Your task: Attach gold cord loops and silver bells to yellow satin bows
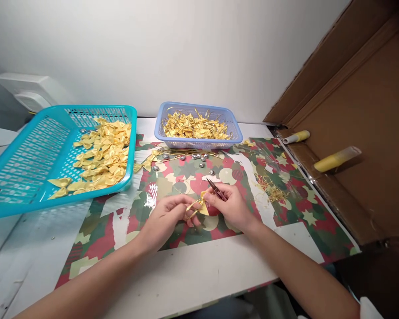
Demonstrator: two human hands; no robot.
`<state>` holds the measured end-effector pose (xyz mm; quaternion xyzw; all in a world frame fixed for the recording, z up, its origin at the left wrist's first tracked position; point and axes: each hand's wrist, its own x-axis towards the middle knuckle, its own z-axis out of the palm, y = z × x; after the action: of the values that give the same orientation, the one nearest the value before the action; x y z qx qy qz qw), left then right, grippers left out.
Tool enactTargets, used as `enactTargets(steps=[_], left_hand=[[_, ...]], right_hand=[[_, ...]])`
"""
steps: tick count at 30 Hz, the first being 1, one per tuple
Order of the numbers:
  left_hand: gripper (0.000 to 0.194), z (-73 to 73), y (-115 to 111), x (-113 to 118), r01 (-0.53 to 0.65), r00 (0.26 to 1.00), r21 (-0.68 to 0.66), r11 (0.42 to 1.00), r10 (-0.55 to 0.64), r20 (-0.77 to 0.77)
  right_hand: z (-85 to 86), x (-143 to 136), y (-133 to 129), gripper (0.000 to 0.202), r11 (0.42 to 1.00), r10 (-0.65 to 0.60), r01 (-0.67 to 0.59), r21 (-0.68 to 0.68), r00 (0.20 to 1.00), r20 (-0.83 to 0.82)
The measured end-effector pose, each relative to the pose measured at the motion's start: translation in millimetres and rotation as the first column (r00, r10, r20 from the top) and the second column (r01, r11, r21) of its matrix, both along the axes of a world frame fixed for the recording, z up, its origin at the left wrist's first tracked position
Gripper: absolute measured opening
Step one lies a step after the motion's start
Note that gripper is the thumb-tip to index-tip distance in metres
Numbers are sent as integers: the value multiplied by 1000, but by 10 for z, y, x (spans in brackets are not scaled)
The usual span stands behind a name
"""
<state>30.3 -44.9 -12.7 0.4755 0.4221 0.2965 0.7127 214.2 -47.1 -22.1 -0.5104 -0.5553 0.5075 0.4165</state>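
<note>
My left hand [172,212] is closed on a loop of gold cord [190,206] at the left side of a yellow ribbon bow [203,208]. My right hand [230,204] pinches that bow between thumb and finger. Tucked in the same hand is a small pointed cutting tool, like snips [215,189], with dark tips pointing up and left and a reddish handle mostly hidden by the fingers. Beyond the hands, several small silver bells [202,165] lie near straight lengths of gold cord [186,151].
A turquoise basket [133,150] at the left holds many yellow bows. Behind the bells, a blue basket [199,144] contains bows with gold cord loops. Gold cord scraps [272,189] lie to the right. Cardboard [352,110] with two yellowish tubes [337,159] borders the right side.
</note>
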Motion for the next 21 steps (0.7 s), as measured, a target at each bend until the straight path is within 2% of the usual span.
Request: enactTargets(steps=[2,5,8,10,12,16,21], left_hand=[[9,28,4,14,-9,999,19,1000,9,-31],[12,31,10,27,-25,999,42,999,27,-44],[17,-20,4,22,-15,997,95,995,22,-73],[16,-61,-6,13,-38,993,179,983,58,-106],[14,-88,-14,5,-26,987,289,957,71,-145],[11,-105,-8,-4,39,974,472,881,72,-214],[16,-114,43,-20,113,971,514,850,15,-238]], right_hand=[[-14,-13,-4,27,1000,6,-6,-13,998,-58],[-7,-11,-36,18,999,-33,34,25,998,-54],[1,-17,-76,24,973,-81,57,222,991,102],[-11,-32,-91,17,937,-71,-5,349,976,206],[-36,-50,-90,13,912,-79,-43,409,957,278],[-81,-70,-67,16,907,-73,-71,415,944,322],[-82,-84,-56,11,915,-50,-54,400,969,244]])
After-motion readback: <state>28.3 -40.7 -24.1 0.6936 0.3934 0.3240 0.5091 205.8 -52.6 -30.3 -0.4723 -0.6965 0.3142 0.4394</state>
